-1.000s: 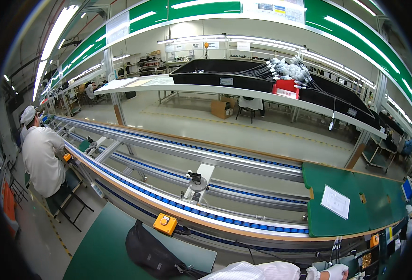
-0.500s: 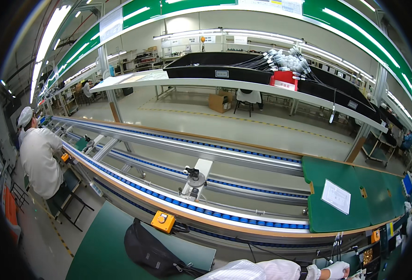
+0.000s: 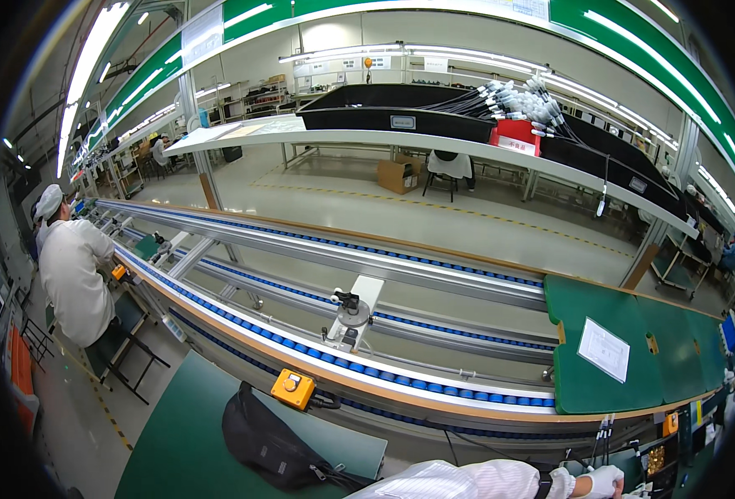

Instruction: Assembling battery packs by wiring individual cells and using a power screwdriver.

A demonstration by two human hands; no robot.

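Note:
My left hand (image 3: 604, 481), in a white glove with bare fingertips, is at the lower right, at the end of a white sleeve with a black wristband. Its fingers look curled in; the lower edge cuts them off, and whatever they hold is hidden. Just above the hand, several thin black cables (image 3: 604, 432) with white tips stand upright. A dark tray of small brass-coloured parts (image 3: 656, 459) is to its right. My right hand does not show.
A black pouch (image 3: 272, 445) lies on the green table (image 3: 172, 432). A yellow button box (image 3: 292, 388) sits beside the blue roller conveyor (image 3: 400, 381). Green boards (image 3: 575, 308) bear a white sheet (image 3: 604, 350). Overhead, a shelf holds black trays (image 3: 434, 126). A co-worker (image 3: 72, 279) stands far left.
The whole view has shifted slightly, so the scene sits a little further right. My left hand stays at the same place by the cables, its fingers tipped slightly differently.

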